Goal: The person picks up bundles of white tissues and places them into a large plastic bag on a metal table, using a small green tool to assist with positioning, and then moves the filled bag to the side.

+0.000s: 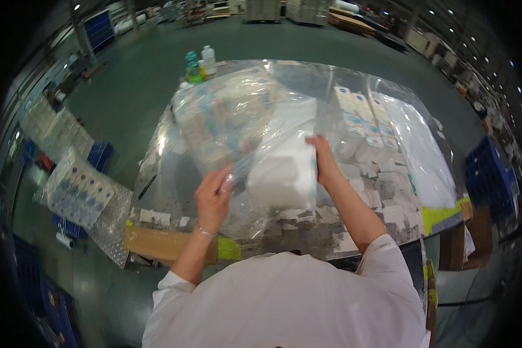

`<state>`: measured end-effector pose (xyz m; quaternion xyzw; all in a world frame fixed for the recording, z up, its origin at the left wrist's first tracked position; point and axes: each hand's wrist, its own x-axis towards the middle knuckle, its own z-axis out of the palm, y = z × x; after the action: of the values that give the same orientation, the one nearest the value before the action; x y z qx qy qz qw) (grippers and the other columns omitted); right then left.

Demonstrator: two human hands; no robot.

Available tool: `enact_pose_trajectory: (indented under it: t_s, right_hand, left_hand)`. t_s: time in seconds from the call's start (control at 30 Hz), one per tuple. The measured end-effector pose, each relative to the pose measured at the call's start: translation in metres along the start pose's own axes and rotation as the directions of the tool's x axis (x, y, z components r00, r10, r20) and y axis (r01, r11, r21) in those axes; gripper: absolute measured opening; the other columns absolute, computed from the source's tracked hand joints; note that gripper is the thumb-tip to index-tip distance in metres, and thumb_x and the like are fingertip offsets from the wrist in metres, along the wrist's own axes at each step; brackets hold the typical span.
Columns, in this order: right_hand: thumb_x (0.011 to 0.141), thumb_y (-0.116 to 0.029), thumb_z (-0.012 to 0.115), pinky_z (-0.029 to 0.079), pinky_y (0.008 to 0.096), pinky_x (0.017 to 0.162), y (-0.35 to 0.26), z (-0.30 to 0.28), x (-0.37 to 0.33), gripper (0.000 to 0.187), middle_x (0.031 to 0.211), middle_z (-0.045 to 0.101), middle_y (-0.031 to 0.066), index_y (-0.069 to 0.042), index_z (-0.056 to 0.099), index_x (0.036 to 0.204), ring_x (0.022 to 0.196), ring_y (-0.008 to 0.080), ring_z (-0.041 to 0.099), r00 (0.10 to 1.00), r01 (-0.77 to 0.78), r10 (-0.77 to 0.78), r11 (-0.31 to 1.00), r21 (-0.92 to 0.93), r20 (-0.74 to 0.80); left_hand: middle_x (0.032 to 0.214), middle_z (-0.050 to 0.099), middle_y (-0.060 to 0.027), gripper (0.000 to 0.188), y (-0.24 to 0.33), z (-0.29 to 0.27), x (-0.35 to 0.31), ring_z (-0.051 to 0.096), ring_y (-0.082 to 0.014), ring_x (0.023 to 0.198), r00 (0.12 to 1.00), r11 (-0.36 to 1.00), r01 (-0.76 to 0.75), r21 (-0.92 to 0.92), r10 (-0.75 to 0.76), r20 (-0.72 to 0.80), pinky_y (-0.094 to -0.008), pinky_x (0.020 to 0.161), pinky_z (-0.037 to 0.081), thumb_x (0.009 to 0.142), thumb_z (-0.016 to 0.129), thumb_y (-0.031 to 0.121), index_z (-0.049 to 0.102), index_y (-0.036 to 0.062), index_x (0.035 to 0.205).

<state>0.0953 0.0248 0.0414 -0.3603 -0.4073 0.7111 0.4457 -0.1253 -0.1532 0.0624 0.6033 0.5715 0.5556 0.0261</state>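
A large clear plastic bag lies across the middle of the table, its open side toward me. My left hand is closed, thumb against fingers, on the bag's near left edge. My right hand grips the right side of a white block-shaped pack; film overlaps the pack, and whether it is fully inside the bag I cannot tell. Just beyond, a big film-wrapped bundle of packs with blue and pale orange print lies at the left. Both hands hide some of the film's edges.
Several tall printed packs stand in rows at the right, beside a stack of flat clear bags. Torn label scraps cover the near tabletop. Bottles stand at the far left corner; a black pen lies at the left edge.
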Motion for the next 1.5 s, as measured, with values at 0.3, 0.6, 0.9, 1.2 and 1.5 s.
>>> enact_pose_trajectory:
  t_s: [0.3,0.6,0.9,1.2,1.5]
  right_hand:
    - [0.077,-0.033,0.059,0.032,0.0354,0.096,0.06,0.171,0.096,0.089,0.125,0.036,0.0259,-0.004,0.0,0.136,0.108,0.0301,0.044,0.891,0.041,-0.262,0.86,-0.508,-0.371]
    - [0.072,-0.023,0.061,0.044,0.0287,0.079,0.037,0.154,0.144,0.079,0.103,0.055,0.0221,0.008,0.016,0.13,0.09,0.0235,0.057,0.92,0.392,-0.296,0.685,-0.614,0.257]
    - [0.074,-0.02,0.06,0.042,0.0391,0.082,0.015,-0.041,0.142,0.053,0.105,0.052,0.0188,-0.002,0.042,0.12,0.094,0.0336,0.052,0.557,0.315,-0.751,-0.205,-0.927,0.355]
    - [0.076,-0.021,0.053,0.046,0.0424,0.062,-0.073,-0.223,0.054,0.023,0.07,0.062,0.0161,0.0,0.062,0.077,0.069,0.0321,0.061,0.684,-0.427,-0.655,-0.005,-0.904,-0.319]
    - [0.058,-0.059,0.068,0.035,0.0371,0.094,-0.005,-0.04,0.23,0.102,0.12,0.046,0.0257,0.007,0.031,0.127,0.112,0.0358,0.045,0.991,0.008,-0.132,0.052,-0.999,0.001]
  left_hand:
    - [0.064,0.046,-0.0095,0.029,-0.003,-0.005,0.013,0.044,-0.02,0.051,0.989,0.984,-0.144,-0.101,0.147,0.025,-0.0281,0.047,0.036,0.071,0.057,-0.003,0.062,0.0036,0.099]
    - [0.057,0.041,-0.0085,0.021,-0.008,0.001,0.008,0.038,-0.0192,0.046,0.96,0.968,0.007,-0.251,0.064,0.273,-0.0288,0.044,0.032,0.074,0.059,0.001,0.063,0.0048,0.095]
    - [0.068,0.056,-0.0074,0.021,-0.076,0.003,-0.05,0.049,-0.0165,0.056,0.837,0.91,0.406,-0.082,-0.334,0.433,-0.0252,0.054,0.04,0.075,0.06,0.004,0.062,0.0051,0.096]
    - [0.093,0.055,-0.0077,0.047,-0.106,-0.009,-0.002,0.053,-0.0178,0.082,0.879,0.888,0.439,0.134,-0.456,0.14,-0.0316,0.076,0.043,0.071,0.067,0.014,0.05,0.0047,0.113]
    - [0.092,0.06,-0.0233,0.062,-0.236,0.042,0.019,0.058,-0.0363,0.089,0.663,0.559,0.674,0.482,-0.747,-0.061,-0.04,0.076,0.045,0.068,0.066,0.046,0.052,-0.0004,0.107]
